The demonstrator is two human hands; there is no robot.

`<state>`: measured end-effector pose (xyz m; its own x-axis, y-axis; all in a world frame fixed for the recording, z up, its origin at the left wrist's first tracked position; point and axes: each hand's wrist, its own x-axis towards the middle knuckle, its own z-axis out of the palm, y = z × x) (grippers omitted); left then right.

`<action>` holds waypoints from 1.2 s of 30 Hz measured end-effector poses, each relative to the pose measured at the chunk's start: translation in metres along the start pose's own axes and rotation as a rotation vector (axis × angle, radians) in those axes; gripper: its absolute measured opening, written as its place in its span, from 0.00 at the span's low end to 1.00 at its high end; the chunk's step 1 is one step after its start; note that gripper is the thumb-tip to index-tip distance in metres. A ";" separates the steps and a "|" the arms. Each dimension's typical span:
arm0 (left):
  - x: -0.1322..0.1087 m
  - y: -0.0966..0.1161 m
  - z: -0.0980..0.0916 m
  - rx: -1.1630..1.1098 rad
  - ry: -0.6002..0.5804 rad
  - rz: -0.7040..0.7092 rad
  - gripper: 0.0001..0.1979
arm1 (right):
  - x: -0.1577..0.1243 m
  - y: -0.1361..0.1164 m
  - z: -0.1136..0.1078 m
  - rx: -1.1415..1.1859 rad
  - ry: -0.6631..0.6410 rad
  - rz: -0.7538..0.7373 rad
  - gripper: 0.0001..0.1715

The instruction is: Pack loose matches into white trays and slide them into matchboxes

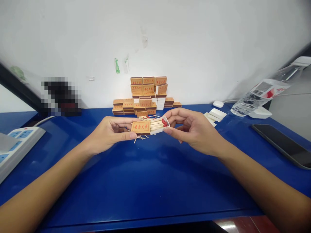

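My left hand (110, 131) pinches the brown printed sleeve of a matchbox (141, 127) between thumb and fingers. My right hand (191, 127) grips the white inner tray (160, 124), which sticks halfway out of the sleeve's right end. Red-tipped matches fill the tray. The box is held just above the blue table (145, 181). A few loose matches (141, 138) lie on the table under and behind it.
A stack of matchboxes (147, 95) stands against the white wall. White inner trays (215, 115) lie to the right. A tilted plastic water bottle (259, 94), a dark phone (283, 144), a white earbud case (218, 104) and a power strip (17, 142) are also on the table.
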<state>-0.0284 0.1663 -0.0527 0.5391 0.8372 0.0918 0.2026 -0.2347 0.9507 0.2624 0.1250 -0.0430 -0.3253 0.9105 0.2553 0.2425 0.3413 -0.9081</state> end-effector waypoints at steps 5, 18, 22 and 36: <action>0.000 0.002 0.003 0.012 0.005 -0.020 0.29 | -0.001 0.000 0.003 0.013 0.038 -0.008 0.20; -0.004 0.007 0.018 -0.044 0.008 0.013 0.27 | -0.003 0.000 0.011 0.011 0.040 0.030 0.22; -0.007 0.008 0.029 -0.043 0.054 0.023 0.28 | -0.008 0.006 0.030 0.039 0.051 0.074 0.24; -0.001 -0.003 0.017 0.176 0.212 0.083 0.31 | -0.026 0.007 0.053 -0.098 -0.142 0.033 0.56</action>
<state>-0.0157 0.1577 -0.0604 0.3809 0.8917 0.2445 0.3133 -0.3732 0.8733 0.2242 0.0914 -0.0734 -0.4400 0.8818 0.1699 0.3410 0.3391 -0.8768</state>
